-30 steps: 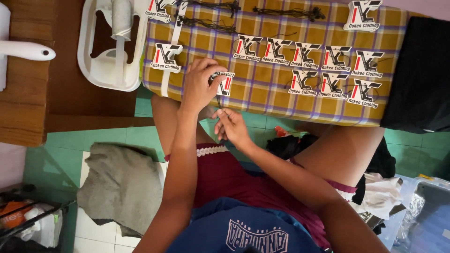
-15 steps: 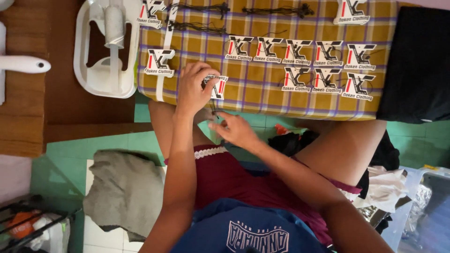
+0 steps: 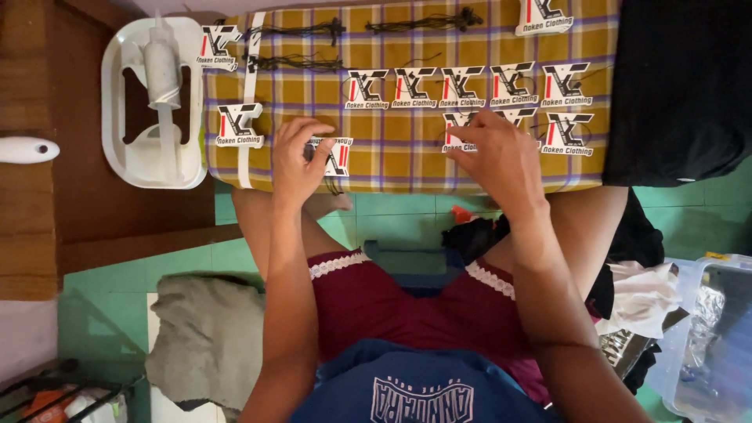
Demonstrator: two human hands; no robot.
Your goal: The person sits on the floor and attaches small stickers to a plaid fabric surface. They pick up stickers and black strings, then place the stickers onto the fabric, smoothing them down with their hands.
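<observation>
Clothing tags on the plaid cloth

One white card tag (image 3: 335, 156) with a black-and-red logo lies flat near the front edge of the yellow plaid cloth (image 3: 392, 160), its left end pinned under fingers. Another like it (image 3: 460, 139), farther right on the cloth, is half covered by a hand.

Left hand (image 3: 298, 157) pinches a white tag (image 3: 335, 155) at centre frame; right hand (image 3: 501, 153) rests on tag rows (image 3: 470, 84), yellow plaid cloth (image 3: 392, 168).

yellow plaid cloth (image 3: 407, 157), white-red-black tags (image 3: 466, 84)
</observation>
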